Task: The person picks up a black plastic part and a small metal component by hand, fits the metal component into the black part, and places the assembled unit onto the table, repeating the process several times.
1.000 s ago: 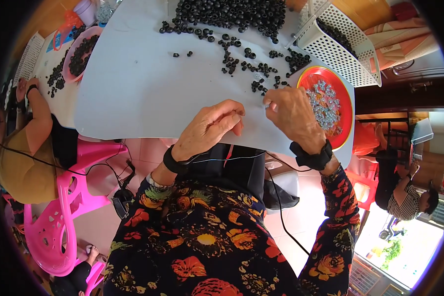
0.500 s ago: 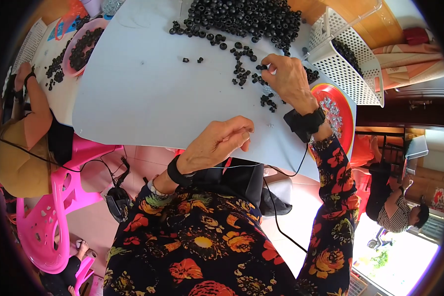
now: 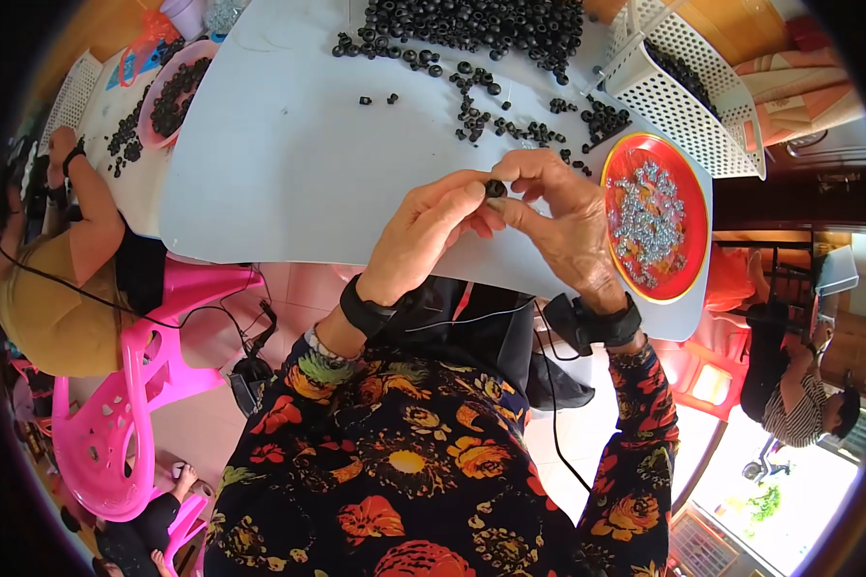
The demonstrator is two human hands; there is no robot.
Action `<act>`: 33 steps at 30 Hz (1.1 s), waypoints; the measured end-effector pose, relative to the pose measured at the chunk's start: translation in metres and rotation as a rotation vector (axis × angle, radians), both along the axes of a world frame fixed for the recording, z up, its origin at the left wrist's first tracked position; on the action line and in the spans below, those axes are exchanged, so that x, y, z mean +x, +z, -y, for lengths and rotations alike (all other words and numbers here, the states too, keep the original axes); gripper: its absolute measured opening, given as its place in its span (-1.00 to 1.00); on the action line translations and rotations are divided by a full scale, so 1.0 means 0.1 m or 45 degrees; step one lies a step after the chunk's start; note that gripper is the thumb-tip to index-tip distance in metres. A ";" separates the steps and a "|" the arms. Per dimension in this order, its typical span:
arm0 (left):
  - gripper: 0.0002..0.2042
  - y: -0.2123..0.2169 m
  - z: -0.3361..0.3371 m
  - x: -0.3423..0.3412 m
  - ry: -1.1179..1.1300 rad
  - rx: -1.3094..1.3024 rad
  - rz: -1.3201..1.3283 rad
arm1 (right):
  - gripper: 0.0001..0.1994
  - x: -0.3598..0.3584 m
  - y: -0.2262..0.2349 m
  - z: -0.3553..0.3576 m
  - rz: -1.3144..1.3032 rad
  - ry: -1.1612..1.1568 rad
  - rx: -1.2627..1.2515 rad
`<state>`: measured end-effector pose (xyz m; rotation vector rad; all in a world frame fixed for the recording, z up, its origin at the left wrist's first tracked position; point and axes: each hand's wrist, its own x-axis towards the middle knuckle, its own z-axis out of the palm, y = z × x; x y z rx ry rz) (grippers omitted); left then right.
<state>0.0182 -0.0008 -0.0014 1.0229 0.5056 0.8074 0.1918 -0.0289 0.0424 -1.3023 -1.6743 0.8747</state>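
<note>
Above the near edge of the pale table, my two hands meet at a small black ringed part (image 3: 495, 188), rounded and with a hollow in it. My left hand (image 3: 425, 231) pinches it from the left between thumb and fingers. From the right, the thumb and bent index finger of my right hand (image 3: 566, 219) close on it too. Whatever else lies inside the fingers is hidden. Just beyond them, small black pieces (image 3: 529, 132) lie scattered in loose clusters. A large heap of black round parts (image 3: 481, 34) covers the far side of the table.
A red plate (image 3: 691, 188) of clear small pieces stands right of my right hand. Behind it, a white perforated basket (image 3: 669, 106) holds more black parts. Cables hang by my lap. On the left, another person sits near a pink bowl (image 3: 147, 125) and a pink chair (image 3: 106, 452).
My right hand has come back from the scattered pieces toward me and met my left hand at the black part. My left hand has risen slightly. The red plate is now uncovered.
</note>
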 end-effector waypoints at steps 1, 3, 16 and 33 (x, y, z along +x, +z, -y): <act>-0.71 0.05 0.02 0.03 -0.007 -0.128 0.132 | -0.71 -0.02 -0.05 0.05 -0.007 -0.011 0.005; -0.71 0.08 0.04 0.06 -0.018 -0.253 0.253 | -0.73 -0.05 -0.14 0.12 -0.340 -0.130 -0.009; -0.80 -0.10 -0.01 -0.06 0.078 -0.132 0.003 | -0.83 0.28 0.09 0.27 0.417 -0.469 0.155; -0.78 -0.08 0.03 -0.05 0.056 0.206 -0.181 | -0.87 0.06 -0.08 0.27 0.206 -0.320 -0.175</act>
